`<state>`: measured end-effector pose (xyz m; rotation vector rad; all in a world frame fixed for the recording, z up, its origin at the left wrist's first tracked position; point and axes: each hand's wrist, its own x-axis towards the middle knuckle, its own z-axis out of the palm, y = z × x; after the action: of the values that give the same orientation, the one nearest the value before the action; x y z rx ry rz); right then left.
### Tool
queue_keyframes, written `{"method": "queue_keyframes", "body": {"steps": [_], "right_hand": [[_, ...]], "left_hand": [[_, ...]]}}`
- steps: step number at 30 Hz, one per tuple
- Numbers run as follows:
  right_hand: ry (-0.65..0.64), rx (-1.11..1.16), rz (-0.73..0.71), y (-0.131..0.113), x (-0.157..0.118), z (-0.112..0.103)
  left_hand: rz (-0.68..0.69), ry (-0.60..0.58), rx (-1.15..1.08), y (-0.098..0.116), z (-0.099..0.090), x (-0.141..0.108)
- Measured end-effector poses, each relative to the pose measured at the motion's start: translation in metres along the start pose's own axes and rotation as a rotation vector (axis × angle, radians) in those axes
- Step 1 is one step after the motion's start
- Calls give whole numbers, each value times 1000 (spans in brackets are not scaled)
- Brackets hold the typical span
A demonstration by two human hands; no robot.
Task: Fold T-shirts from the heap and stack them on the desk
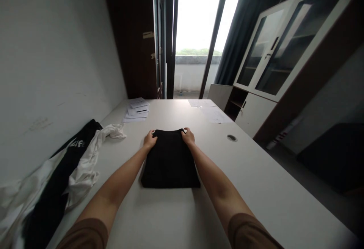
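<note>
Head view: a black folded cloth (171, 160) is seen at about the middle of the white table (256, 192), its near edge straight and turned toward the wearer. A soft shadow is cast on the table in front of that edge; whether the whole underside is in contact with the tabletop cannot be told.

The cloth's far left corner is gripped by the left hand (149, 140), nearly closed, with the thumb laid on top of the fabric. The far right corner is held in the same way by the right hand (188, 137), its fingers curled in at the edge. Both forearms are stretched over the table, and the upper arms are covered by brown sleeves (85, 234).

Along the table's left edge, a black garment (52, 207) marked with white lettering is heaped together with a white garment (85, 171). At the table's far left corner, loose papers (135, 115) are stacked, with a slim dark object (141, 111) laid on them. More sheets (213, 114) are spread at its far right corner. A round grommet (232, 138) is set near the table's right edge, beyond which a glass-doored cabinet (265, 57) is placed.
</note>
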<state>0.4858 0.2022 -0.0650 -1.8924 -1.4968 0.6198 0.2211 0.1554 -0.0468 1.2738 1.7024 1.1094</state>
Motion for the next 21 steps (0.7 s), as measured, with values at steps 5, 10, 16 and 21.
{"method": "queue_keyframes", "body": {"steps": [5,10,16,21], "right_hand": [[98,47,-134,-6,-10,-7],[-44,-140,-493,-3,-38,2],[-186,-314,-391,23,-51,12],[-160,-284,-380,31,-52,14]], "left_hand": [[237,57,296,9,14,-28],[626,-209,704,-2,42,-96],[634,-242,741,-44,26,-134],[614,-254,816,-43,12,-130]]}}
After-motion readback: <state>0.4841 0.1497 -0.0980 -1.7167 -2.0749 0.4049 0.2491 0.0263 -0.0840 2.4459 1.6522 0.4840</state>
